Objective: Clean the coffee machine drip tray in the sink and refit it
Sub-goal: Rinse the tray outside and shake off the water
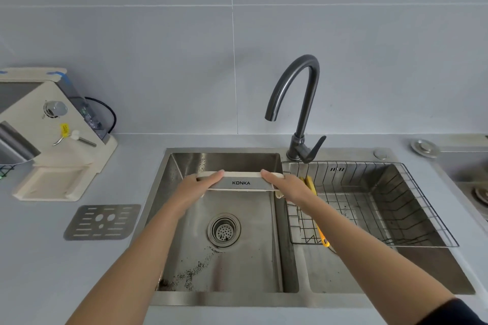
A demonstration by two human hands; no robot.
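Observation:
I hold the cream drip tray (241, 182), marked KONKA on its silver front, over the left basin of the steel sink (169, 192). My left hand (198, 187) grips its left end and my right hand (285, 187) grips its right end. The tray is tipped so that its front faces me. Dark coffee grounds lie scattered on the basin floor around the drain (224, 230). The tray's perforated metal grate (102, 221) lies flat on the counter to the left of the sink. At the far left stands the cream coffee machine (47, 134), with its base slot open.
A dark gooseneck faucet (298, 103) rises behind the divider between the basins. A wire rack (369, 203) fills the right basin, with a yellow brush (313, 192) in it under my right forearm. A round metal plug (424, 148) sits on the counter at right.

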